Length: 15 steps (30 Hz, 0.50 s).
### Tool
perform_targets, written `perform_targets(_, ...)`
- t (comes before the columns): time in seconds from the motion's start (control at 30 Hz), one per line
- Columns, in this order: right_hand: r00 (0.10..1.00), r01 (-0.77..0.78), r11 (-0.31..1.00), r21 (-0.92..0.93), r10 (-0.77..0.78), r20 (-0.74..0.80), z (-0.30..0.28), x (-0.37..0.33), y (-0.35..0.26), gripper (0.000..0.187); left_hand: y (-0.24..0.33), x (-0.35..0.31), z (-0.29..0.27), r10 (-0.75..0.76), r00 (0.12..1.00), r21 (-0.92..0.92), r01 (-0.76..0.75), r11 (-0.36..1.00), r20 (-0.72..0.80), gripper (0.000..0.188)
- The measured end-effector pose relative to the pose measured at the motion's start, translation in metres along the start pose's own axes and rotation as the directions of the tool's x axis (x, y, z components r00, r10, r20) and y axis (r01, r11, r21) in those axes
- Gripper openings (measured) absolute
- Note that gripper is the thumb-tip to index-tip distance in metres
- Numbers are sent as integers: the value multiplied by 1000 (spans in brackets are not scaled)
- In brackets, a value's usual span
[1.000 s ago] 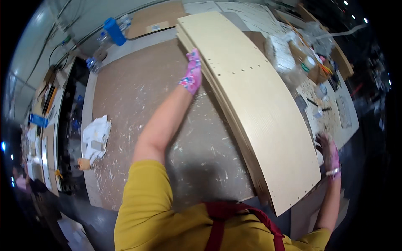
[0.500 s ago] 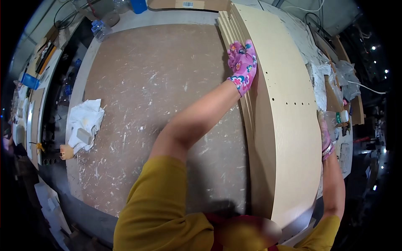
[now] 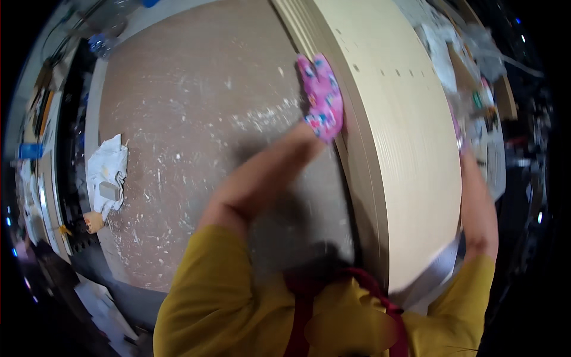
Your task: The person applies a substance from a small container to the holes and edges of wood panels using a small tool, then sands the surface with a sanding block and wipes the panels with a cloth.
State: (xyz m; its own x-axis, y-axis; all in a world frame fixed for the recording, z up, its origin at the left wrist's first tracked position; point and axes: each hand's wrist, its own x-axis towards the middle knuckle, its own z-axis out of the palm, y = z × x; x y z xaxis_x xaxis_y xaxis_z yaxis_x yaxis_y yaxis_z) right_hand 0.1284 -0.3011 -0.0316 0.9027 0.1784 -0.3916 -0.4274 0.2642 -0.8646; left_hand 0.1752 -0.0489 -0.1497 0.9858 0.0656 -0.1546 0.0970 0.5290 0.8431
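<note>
A stack of long pale wooden panels (image 3: 410,154) stands in front of me, running away from my body. Along its left side lie thin board edges (image 3: 295,27). My left hand (image 3: 322,98), in a pink flowered glove, rests on these edges against the tall left side. Its fingers stretch away from me and are apart, slightly blurred. My right hand (image 3: 457,128), also in a pink glove, is at the stack's right side. The panel's edge hides its fingers. A row of small dark holes crosses the top panel near its far part.
A brown scuffed work surface (image 3: 196,137) spreads to the left. On its left edge lies a white cloth (image 3: 108,157) with a grey block (image 3: 109,191) on it. Clear plastic bottles (image 3: 102,44) stand at the far left. Crumpled plastic (image 3: 476,44) and cardboard clutter the right.
My view has turned, so the panels and right-hand clutter sit higher in it. Along the stack, my left hand has come nearer to me, its fingers straighter. My right hand stays at the right side.
</note>
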Motion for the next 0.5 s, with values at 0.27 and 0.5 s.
perform_targets(0.27, 983, 48, 924, -379, -111, -146, -57, -73, 73, 61, 59, -50, -17, -202, 944, -33, 218, 975, 259, 55)
perform_targets(0.5, 952, -38, 877, -479, -113, -283, -43, -211, 123, 62, 101, -169, -2, -347, 856, 139, 318, 938, 383, 66)
